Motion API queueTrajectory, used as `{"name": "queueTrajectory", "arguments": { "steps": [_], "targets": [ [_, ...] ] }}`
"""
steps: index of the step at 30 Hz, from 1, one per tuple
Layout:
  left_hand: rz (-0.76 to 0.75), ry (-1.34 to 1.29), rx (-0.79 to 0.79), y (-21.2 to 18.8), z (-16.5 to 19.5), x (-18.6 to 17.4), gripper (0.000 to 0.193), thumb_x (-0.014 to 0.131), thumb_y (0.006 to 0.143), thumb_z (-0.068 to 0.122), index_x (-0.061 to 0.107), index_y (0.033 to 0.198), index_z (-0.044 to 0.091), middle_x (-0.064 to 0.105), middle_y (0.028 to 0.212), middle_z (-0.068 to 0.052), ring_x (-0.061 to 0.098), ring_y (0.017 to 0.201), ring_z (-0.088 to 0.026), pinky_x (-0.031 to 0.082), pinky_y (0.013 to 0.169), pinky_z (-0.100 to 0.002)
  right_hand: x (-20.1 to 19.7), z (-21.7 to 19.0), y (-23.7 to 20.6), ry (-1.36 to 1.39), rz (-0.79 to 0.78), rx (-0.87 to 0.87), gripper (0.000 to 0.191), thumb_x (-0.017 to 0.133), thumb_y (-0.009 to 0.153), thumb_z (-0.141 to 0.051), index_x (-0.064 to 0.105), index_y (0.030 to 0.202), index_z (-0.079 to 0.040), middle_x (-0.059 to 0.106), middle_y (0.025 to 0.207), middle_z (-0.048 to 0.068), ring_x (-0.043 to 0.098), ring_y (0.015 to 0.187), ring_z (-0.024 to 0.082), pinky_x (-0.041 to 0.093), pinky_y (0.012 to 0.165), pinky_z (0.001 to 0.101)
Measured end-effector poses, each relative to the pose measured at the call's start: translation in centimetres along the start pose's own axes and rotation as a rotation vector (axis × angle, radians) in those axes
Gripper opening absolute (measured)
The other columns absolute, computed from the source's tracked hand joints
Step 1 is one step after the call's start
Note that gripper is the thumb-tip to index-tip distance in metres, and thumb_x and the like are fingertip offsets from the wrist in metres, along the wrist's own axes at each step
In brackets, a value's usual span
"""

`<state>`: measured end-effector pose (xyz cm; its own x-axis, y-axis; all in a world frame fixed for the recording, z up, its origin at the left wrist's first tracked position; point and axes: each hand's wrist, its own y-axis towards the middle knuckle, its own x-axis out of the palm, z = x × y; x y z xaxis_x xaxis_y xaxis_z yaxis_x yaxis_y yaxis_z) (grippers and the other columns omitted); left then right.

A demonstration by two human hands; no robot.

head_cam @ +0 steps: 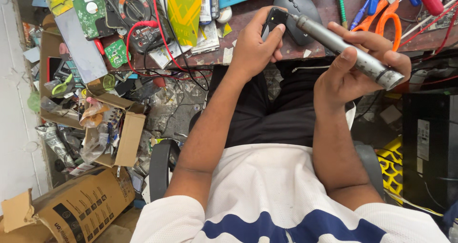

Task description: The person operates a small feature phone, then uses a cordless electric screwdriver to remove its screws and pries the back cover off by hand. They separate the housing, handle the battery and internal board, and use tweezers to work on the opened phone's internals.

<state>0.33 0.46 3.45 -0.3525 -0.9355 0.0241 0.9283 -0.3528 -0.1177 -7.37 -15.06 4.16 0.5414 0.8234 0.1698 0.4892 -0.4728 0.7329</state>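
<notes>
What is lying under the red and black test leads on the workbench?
Under the test leads lie a yellow patterned sheet, papers and the worn wooden benchtop. Whatever sits beneath those papers is covered.

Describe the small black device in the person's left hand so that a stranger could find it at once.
Start at the cluttered dark wooden workbench at the top. Just before its edge, the left hand holds up a small black rectangular device, thumb resting on it. Unlike the rounded black computer mouse behind it, it is flat, and the tip of the grey metal cylindrical tool meets it.
</notes>
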Motion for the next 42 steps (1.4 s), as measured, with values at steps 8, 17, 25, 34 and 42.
{"name": "queueTrajectory", "arguments": {
  "steps": [8,17,25,34,42],
  "targets": [
    [0.010,0.041,0.027,-0.19,0.12,0.13,0.029,0.062,0.102,0.017,0.060,0.131,0.011,0.067,0.075,-0.002,0.070,0.057,-0.009,0.059,0.051,-0.026,0.01,-0.03,-0.11,0.003,-0.015,-0.007,0.039,0.060,0.113,-0.021,0.024,0.129,-0.016,0.058,0.119,0.015,0.070,0.094,0.025,0.070,0.093,0.0441],
    [0.004,0.036,0.030,-0.23,0.04,0.05,0.030,0.062,0.102,0.017,0.060,0.132,0.012,0.067,0.074,-0.001,0.071,0.058,-0.008,0.060,0.052,-0.025,0.01,0.42,-0.12,0.038,0.006,-0.008,0.040,0.061,0.111,-0.020,0.025,0.127,-0.016,0.059,0.117,0.015,0.069,0.092,0.022,0.067,0.092,0.0454],
    [-0.006,0.035,0.041,-0.13,-0.07,-0.02,0.030,0.062,0.102,0.017,0.060,0.131,0.012,0.068,0.075,-0.001,0.071,0.059,-0.008,0.060,0.053,-0.025,0.02,0.06,-0.03,0.019,-0.011,-0.015,0.039,0.061,0.112,-0.019,0.025,0.127,-0.015,0.058,0.117,0.015,0.068,0.093,0.020,0.067,0.093,0.0458],
    [-0.024,0.021,0.071,-0.24,-0.48,-0.14,0.031,0.062,0.103,0.016,0.059,0.134,0.011,0.067,0.077,-0.002,0.070,0.060,-0.008,0.059,0.053,-0.025,-0.47,-0.04,0.66,0.024,-0.102,-0.029,0.039,0.062,0.111,-0.015,0.027,0.129,-0.015,0.059,0.116,0.016,0.069,0.097,0.022,0.065,0.094,0.0474],
    [0.009,0.084,0.104,-0.53,-0.43,0.14,0.034,0.063,0.102,0.017,0.058,0.135,0.011,0.069,0.077,-0.001,0.073,0.060,-0.008,0.060,0.054,-0.025,-0.18,-0.57,0.18,0.050,-0.081,-0.013,0.040,0.063,0.110,-0.017,0.028,0.129,-0.016,0.059,0.119,0.015,0.068,0.101,0.020,0.064,0.097,0.0488]
  ]
}}
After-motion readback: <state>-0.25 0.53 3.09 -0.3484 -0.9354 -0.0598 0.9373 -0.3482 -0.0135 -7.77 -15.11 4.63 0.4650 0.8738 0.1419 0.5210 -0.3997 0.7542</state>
